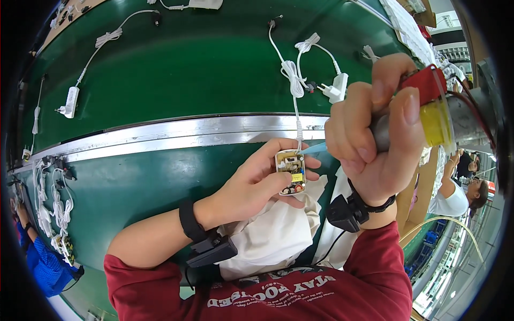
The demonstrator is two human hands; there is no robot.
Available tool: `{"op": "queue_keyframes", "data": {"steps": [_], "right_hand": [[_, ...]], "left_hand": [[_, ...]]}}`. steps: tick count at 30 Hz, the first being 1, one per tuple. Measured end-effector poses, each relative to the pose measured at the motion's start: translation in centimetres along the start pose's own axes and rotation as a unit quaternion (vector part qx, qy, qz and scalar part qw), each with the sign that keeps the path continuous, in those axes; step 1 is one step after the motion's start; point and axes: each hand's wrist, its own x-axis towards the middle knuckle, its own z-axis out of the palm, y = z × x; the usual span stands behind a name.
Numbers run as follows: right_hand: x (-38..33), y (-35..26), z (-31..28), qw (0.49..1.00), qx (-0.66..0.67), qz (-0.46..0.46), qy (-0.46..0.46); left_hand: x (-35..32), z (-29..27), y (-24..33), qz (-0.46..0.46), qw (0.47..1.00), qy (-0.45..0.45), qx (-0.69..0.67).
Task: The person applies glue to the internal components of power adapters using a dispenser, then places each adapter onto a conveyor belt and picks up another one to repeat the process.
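My left hand (pixel 256 184) holds a small white charger shell with its circuit board (pixel 290 171) showing, just in front of the metal rail. A white cable (pixel 293 91) runs from the shell up over the green belt. My right hand (pixel 369 134) is wrapped around a grey hand-held dispensing tool (pixel 436 115) with a red top and a yellow band. The tool's pale blue nozzle tip (pixel 316 147) points left and touches the top edge of the board. Both wrists wear black bands with small devices.
A green conveyor belt (pixel 203 64) carries white plug adapters with coiled cables (pixel 333 88), (pixel 70 101). A metal rail (pixel 176 134) crosses the middle. Bundled white cables (pixel 51 208) lie at the left. A white cloth (pixel 273 235) covers my lap. Another person (pixel 455 195) works at the right.
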Motion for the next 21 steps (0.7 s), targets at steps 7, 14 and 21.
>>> {"op": "queue_keyframes", "data": {"steps": [7, 14, 21], "right_hand": [[0.2, 0.3, -0.7, 1.0, -0.009, -0.004, -0.029], [0.5, -0.1, 0.0, 0.995, -0.092, -0.009, -0.036], [0.0, 1.5, 0.5, 0.995, 0.059, 0.035, -0.079]], "left_hand": [[0.1, -0.3, 0.1, 0.012, 1.0, -0.006, 0.007], [0.0, -1.1, 0.2, 0.016, 0.998, 0.027, 0.051], [0.2, -3.2, 0.8, 0.057, 0.994, 0.082, -0.054]]}}
